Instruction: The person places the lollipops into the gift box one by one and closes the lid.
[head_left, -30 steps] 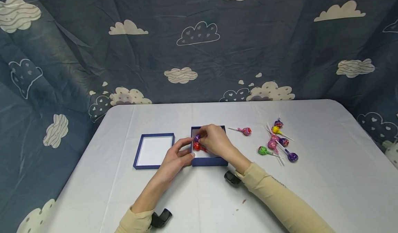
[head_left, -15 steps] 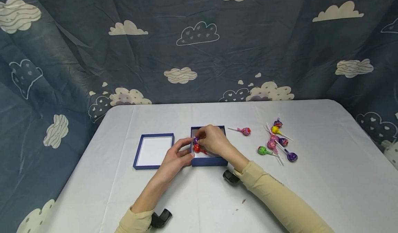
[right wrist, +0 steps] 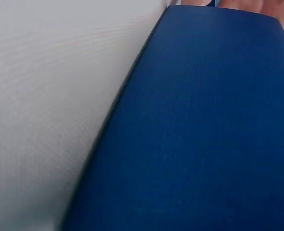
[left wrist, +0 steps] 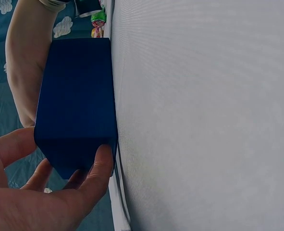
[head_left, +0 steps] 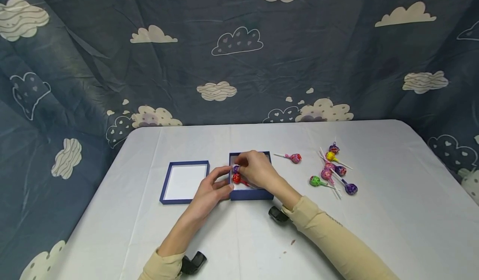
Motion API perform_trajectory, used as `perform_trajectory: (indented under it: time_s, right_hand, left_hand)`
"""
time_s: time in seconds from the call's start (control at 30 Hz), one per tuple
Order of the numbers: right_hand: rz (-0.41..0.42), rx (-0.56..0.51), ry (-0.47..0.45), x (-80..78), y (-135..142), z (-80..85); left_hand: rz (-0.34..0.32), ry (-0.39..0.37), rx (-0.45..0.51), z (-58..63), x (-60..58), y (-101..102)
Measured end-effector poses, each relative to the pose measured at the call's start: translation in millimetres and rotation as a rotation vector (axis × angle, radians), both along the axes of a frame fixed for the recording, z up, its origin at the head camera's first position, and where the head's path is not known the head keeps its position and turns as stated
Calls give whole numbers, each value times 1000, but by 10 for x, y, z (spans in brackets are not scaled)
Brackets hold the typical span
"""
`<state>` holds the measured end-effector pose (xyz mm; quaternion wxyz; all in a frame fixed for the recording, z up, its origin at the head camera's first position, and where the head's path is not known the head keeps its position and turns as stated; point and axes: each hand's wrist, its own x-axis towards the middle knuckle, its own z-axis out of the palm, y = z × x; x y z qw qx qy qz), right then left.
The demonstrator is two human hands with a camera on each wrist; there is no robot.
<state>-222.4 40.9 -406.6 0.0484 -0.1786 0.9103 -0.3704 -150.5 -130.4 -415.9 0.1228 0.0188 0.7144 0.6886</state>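
A blue box (head_left: 251, 195) with a white inside stands uncovered in the middle of the table. Fingers of my left hand (head_left: 209, 193) rest against its left wall, the thumb near the front corner. The left wrist view shows that hand (left wrist: 45, 202) spread around the end of the box (left wrist: 79, 91). Reaching inside over the right part, my right hand (head_left: 258, 170) pinches a purple-wrapped lollipop (head_left: 235, 169) at the left wall. A red lollipop (head_left: 237, 178) lies just in front of it. The right wrist view is mostly filled by the box's front wall (right wrist: 194, 120).
Left of the box lies its blue-rimmed lid (head_left: 164, 184), white inside facing up. One pink-red lollipop (head_left: 296, 158) lies right of the box. Farther right is a loose pile with green (head_left: 315, 181), yellow (head_left: 331, 156) and purple (head_left: 351, 189) lollipops. A cloud-patterned curtain (head_left: 239, 72) hangs behind the table.
The right hand has shifted only slightly inside the box, still at the purple lollipop. The left hand, box, lid and pile look the same.
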Motion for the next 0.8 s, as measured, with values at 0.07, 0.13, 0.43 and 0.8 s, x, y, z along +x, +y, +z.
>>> perform_trajectory:
  time_s: [0.07, 0.13, 0.43, 0.8]
  right_hand:
    - [0, -7, 3, 16, 10, 26]
    - [-1, -18, 2, 31, 24, 60]
    - [24, -89, 8, 77, 125, 177]
    - [3, -153, 37, 100, 343, 279]
  left_hand:
    - [3, -3, 0, -5, -1, -1]
    - [6, -2, 3, -5, -2, -1]
    - [5, 2, 13, -29, -12, -5]
    - [7, -2, 5, -14, -11, 0]
